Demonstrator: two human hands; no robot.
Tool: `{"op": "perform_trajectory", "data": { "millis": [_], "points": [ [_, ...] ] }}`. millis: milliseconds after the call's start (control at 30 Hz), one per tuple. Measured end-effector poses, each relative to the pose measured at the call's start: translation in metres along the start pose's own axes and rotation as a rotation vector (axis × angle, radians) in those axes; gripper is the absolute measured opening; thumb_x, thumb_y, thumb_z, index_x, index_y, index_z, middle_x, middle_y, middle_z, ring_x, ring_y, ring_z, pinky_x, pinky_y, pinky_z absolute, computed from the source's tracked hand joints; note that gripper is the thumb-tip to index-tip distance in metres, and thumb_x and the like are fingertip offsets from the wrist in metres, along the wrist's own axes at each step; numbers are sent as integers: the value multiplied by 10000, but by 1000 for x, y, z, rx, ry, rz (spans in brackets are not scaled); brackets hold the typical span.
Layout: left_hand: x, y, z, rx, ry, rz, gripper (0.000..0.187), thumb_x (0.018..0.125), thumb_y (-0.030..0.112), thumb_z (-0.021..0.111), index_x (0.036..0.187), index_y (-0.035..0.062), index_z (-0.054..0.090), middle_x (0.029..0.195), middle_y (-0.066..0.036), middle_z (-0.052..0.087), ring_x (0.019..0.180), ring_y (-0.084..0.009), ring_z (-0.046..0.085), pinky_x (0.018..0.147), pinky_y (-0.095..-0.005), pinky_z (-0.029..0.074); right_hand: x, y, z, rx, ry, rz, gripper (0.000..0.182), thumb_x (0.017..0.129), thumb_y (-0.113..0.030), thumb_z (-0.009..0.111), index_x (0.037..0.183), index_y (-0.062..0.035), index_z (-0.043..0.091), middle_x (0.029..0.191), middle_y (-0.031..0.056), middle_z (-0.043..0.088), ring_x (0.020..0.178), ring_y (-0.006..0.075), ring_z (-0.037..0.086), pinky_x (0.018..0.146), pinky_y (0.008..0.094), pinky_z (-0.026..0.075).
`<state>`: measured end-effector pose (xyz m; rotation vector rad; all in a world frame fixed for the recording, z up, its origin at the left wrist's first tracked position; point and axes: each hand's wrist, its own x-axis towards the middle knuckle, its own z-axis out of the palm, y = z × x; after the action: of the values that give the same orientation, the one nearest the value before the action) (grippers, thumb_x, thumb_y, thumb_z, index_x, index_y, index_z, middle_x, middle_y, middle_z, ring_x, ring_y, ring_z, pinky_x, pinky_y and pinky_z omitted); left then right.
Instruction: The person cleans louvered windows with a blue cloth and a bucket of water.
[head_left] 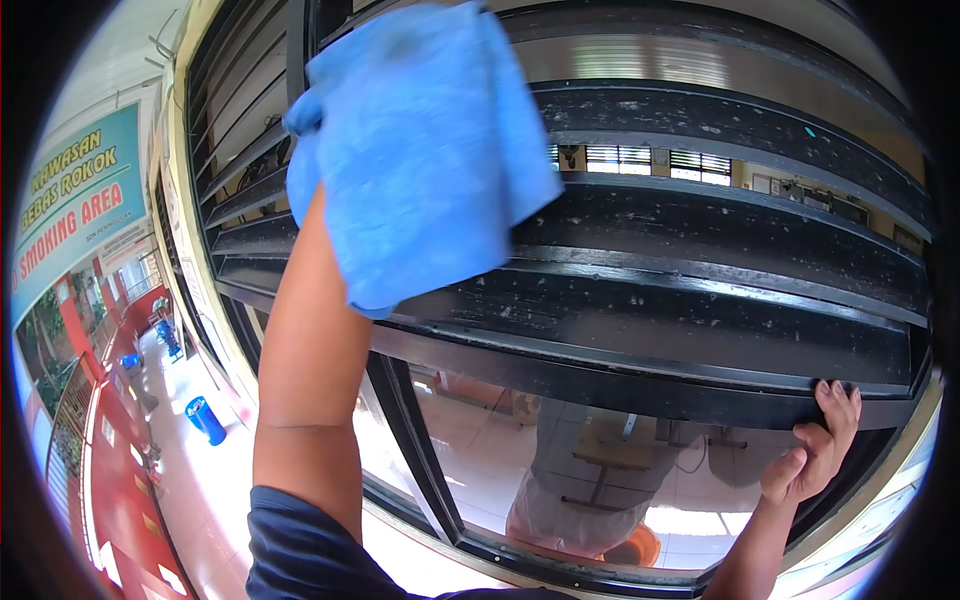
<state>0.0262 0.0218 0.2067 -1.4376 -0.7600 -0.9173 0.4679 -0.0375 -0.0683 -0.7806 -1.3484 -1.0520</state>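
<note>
A blue cloth (425,160) is draped over my left hand and hides its fingers. My left forearm (310,350) reaches up to it from a dark sleeve. The cloth lies in front of the black slats (640,235) of a louvred window; whether it touches them cannot be told. My right hand (815,450) rests at the right end of the black window rail (620,385) below the slats. Its fingertips lie against the rail, and the thumb stands apart from them. Pale specks dot the slats.
Below the rail a glass pane (480,450) shows reflections, with an orange bucket (635,547) near its bottom edge. On the left runs a corridor with a red wall (125,470), a blue bin (205,420) and a green banner (80,190). A room shows between the slats.
</note>
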Motion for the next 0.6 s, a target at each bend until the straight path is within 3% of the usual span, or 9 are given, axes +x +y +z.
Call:
{"op": "perform_trajectory", "data": {
  "millis": [233,400,600],
  "points": [
    [33,37,15,-38,67,71,262,895,209,621,1107,73,691,1106,-173,704,1049,-318,684,877,-409,528,3,-9,-20,34,-178,42,489,1042,-481,371,816,-66,499,1330,224,613,1321,419,531,1165,651,239],
    [43,49,16,-72,72,101,250,894,214,616,1086,77,700,1089,-172,710,1037,-320,689,864,-415,531,1,-6,-22,-17,-217,69,512,1013,-563,374,838,-117,553,1384,180,601,1370,403,493,1170,667,217],
    [22,3,-5,-22,-12,66,240,893,219,609,1060,81,712,1069,-170,717,1023,-323,695,848,-421,535,4,-6,-29,-16,-287,62,518,1003,-587,378,846,-129,562,1411,177,585,1387,400,476,1175,675,190]
  ]
}}
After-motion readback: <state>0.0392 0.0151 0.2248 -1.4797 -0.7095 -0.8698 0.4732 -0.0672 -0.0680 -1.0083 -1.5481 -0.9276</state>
